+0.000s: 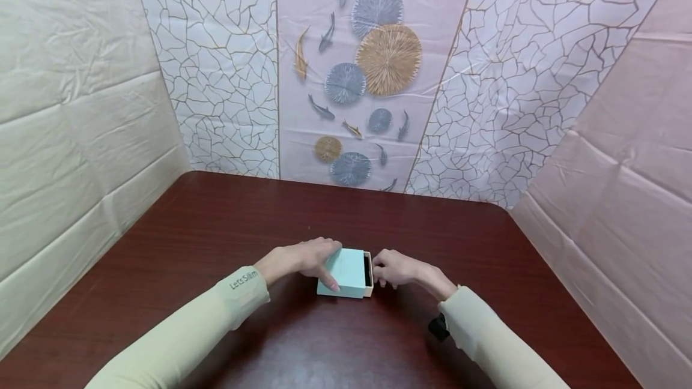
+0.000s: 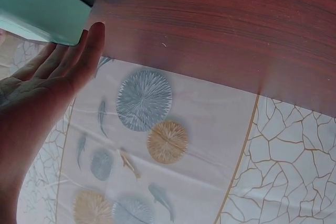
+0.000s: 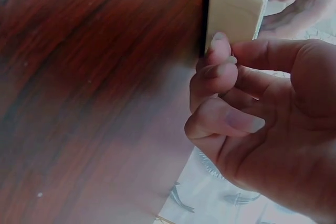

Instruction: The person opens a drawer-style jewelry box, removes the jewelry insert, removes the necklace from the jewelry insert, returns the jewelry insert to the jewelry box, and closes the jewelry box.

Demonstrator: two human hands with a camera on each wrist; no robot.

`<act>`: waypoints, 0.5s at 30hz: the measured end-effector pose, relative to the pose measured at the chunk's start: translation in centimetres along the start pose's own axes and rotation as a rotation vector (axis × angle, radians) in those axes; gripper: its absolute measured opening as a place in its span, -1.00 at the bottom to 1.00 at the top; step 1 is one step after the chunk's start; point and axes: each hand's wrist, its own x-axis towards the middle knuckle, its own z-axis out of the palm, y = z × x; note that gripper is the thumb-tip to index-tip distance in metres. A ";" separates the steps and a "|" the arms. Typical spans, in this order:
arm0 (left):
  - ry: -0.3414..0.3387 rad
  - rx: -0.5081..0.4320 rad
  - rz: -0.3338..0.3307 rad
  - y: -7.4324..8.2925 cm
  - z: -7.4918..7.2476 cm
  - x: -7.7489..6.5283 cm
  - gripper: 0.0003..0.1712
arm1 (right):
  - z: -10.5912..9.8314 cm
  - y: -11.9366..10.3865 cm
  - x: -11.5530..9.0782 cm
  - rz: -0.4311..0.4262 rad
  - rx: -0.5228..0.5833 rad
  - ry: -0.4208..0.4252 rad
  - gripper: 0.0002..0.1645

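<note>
A pale turquoise drawer-style box [image 1: 346, 269] lies on the table, its cream inner drawer [image 1: 369, 288] sticking out a little on the right. Dark material shows inside the drawer's opening. My left hand [image 1: 312, 259] grips the outer sleeve from the left, thumb on the near side and fingers along the far side; the left wrist view shows those fingers against the turquoise sleeve [image 2: 47, 11]. At the drawer's cream end face [image 3: 236, 11], my right hand [image 3: 257, 114] has its thumb and index fingertips pinched together, the other fingers curled. Whatever lies between those fingertips is hidden.
The dark red-brown wooden table [image 1: 259, 215] surrounds the box. Behind it hangs a patterned cloth [image 1: 346, 155] with fish and round motifs, and pale quilted side panels [image 1: 70, 137] flank the table. A black band [image 1: 438, 328] shows by the right wrist.
</note>
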 end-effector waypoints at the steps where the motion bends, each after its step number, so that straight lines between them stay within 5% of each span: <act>1: 0.001 0.001 0.000 0.0 0.0 0.0 -0.12 | 0.0 -0.1 0.0 0.009 0.010 -0.002 -0.64; 15: -0.006 -0.008 -0.006 0.1 0.0 -0.1 -0.12 | 0.2 -0.7 0.4 0.077 0.058 0.018 -0.57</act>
